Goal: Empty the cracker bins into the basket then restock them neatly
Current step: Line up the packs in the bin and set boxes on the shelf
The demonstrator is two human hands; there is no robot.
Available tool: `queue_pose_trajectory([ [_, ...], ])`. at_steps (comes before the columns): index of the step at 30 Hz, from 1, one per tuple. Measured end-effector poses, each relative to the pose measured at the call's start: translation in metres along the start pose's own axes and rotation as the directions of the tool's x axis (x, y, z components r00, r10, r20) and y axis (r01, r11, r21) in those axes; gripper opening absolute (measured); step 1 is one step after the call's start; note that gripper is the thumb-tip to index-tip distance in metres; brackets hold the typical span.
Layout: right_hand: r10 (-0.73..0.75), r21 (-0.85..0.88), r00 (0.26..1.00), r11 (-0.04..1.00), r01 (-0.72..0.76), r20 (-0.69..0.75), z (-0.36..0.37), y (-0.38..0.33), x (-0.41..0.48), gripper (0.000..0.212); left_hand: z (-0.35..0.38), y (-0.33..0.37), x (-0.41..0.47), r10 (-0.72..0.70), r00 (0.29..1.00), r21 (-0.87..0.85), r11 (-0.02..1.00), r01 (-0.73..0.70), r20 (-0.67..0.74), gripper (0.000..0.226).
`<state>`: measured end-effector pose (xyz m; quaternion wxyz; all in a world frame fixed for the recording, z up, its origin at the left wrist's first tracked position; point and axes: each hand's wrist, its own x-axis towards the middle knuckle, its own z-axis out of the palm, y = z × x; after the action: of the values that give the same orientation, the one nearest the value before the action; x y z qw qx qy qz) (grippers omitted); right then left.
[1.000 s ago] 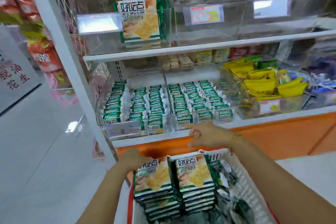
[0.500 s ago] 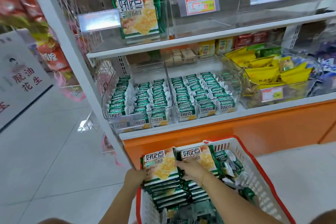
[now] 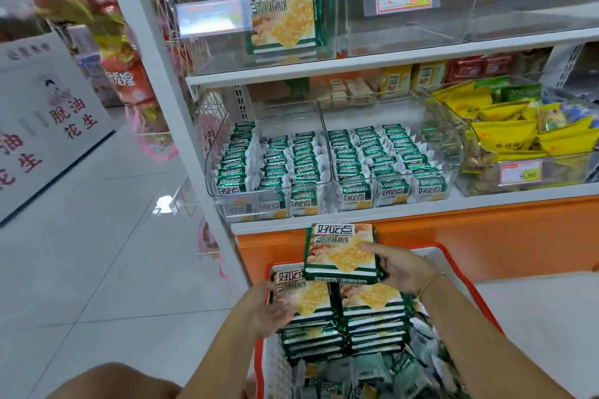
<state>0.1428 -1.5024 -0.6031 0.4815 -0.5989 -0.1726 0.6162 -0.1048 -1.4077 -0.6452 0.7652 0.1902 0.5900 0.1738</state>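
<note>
My right hand holds a few stacked green-and-white cracker packs, lifted above the red-rimmed white basket. My left hand rests against the left stack of cracker packs in the basket; a second stack sits beside it, with small loose packets in front. On the lower shelf two clear bins hold neat rows of small green packets. In the upper left clear bin one large cracker pack stands upright.
Clear bins with price tags stand on the upper shelf at right. A bin of yellow snack bags sits on the lower shelf at right. An orange shelf base is behind the basket. A white sign and tiled floor lie left.
My right hand has lifted a few cracker packs off the right stack in the basket. My left hand stays at the left stack. The camera has moved closer to the shelf.
</note>
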Motion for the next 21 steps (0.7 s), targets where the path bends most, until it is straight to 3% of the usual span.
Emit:
queue_pose_trajectory([
  [3, -0.020, -0.037, 1.000, 0.999, 0.019, -0.009, -0.009, -0.003, -0.002, 0.062, 0.011, -0.027, -0.004, -0.129, 0.988, -0.103, 0.985, 0.138, 0.087, 0.029],
  [8, 0.000, -0.021, 1.000, 1.000, 0.000, 0.006, -0.013, 0.001, -0.002, 0.055, 0.018, -0.046, 0.005, -0.069, 0.995, -0.383, 0.923, 0.037, -0.070, 0.043],
  [12, 0.025, -0.009, 1.000, 1.000, -0.025, -0.007, -0.017, 0.003, -0.002, 0.054, 0.022, -0.046, 0.007, -0.066, 0.995, -0.429, 0.903, 0.027, -0.076, 0.044],
  [17, -0.001, -0.034, 1.000, 0.999, 0.000, -0.027, -0.025, -0.001, -0.005, 0.053, 0.039, -0.038, 0.012, -0.049, 0.985, -0.469, 0.882, -0.036, -0.166, 0.024],
  [21, -0.023, -0.047, 1.000, 0.999, 0.023, -0.007, -0.027, -0.002, -0.003, 0.055, 0.039, -0.036, 0.017, -0.101, 0.987, -0.508, 0.861, 0.023, -0.126, 0.027],
])
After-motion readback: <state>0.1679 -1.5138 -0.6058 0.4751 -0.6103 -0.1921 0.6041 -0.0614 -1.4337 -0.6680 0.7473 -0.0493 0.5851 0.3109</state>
